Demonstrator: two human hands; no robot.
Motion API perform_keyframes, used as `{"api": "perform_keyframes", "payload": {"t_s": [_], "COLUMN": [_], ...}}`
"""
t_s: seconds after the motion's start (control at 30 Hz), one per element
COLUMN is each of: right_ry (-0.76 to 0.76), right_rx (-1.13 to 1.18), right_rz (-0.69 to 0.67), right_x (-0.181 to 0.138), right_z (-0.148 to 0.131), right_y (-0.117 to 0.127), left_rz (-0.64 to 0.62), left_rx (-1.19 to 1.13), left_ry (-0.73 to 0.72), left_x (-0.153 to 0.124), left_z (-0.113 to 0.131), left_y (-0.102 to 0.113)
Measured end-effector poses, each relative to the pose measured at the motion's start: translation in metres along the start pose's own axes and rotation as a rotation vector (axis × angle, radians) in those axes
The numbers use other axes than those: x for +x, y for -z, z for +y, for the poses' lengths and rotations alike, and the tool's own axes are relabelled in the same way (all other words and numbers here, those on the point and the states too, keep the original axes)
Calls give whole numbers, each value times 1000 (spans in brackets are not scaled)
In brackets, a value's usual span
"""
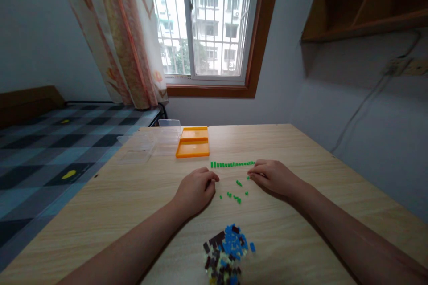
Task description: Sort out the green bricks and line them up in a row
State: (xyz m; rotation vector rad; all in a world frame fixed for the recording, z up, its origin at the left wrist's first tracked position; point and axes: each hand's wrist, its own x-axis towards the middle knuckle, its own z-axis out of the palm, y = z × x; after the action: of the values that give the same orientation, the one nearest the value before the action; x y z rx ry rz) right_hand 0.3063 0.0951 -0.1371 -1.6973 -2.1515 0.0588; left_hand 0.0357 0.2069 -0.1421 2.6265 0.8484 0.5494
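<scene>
A line of small green toy bricks runs from left to right across the middle of the table. My left hand rests on the wood below the row's left end, fingers curled in, with nothing showing between them. My right hand is at the row's right end, its thumb and fingers drawn together. A tiny green brick shows right at those fingertips. Between my hands lie several loose green bricks. Closer to me is a heap of small blue, dark brown and pale bricks.
An orange open case lies beyond my left hand. Clear plastic boxes stand left of it at the table's edge. A bed with a checked cover adjoins on the left. A window and wall are behind the table.
</scene>
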Motion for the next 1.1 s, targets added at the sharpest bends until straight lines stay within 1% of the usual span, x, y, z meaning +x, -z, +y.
{"api": "perform_keyframes", "payload": {"t_s": [0.1, 0.3, 0.47, 0.57, 0.63, 0.7, 0.8, 0.87, 0.97, 1.1], "right_ry": [1, 21, -16, -74, -155, -243, -317, -342, -341, -321], "right_rx": [34, 56, 76, 73, 61, 54, 47, 51, 55, 42], "right_rz": [38, -31, -22, 73, 174, 223, 161, 135, 119, 106], "right_x": [-1, 1, 1, -2, -6, -9, -14, -15, -14, -9], "right_z": [2, 3, 5, 18, 35, 55, 83, 94, 97, 90], "right_y": [1, -3, 0, 6, 11, 14, 15, 12, 7, 3], "left_rz": [-5, -6, -4, -5, -7, -10, -12, -12, -14, -10], "left_rx": [0, 7, 3, 3, 6, 9, 11, 14, 15, 11], "left_ry": [2, -6, 3, 15, 16, 15, 17, 23, 25, 13], "left_x": [0, 0, 0, 0, 1, 1, 1, 0, 0, 2], "left_z": [0, 0, 1, 1, 1, 1, 0, 0, 0, 0], "left_y": [0, 0, 0, 1, 1, 0, 0, 0, 1, 1]}}
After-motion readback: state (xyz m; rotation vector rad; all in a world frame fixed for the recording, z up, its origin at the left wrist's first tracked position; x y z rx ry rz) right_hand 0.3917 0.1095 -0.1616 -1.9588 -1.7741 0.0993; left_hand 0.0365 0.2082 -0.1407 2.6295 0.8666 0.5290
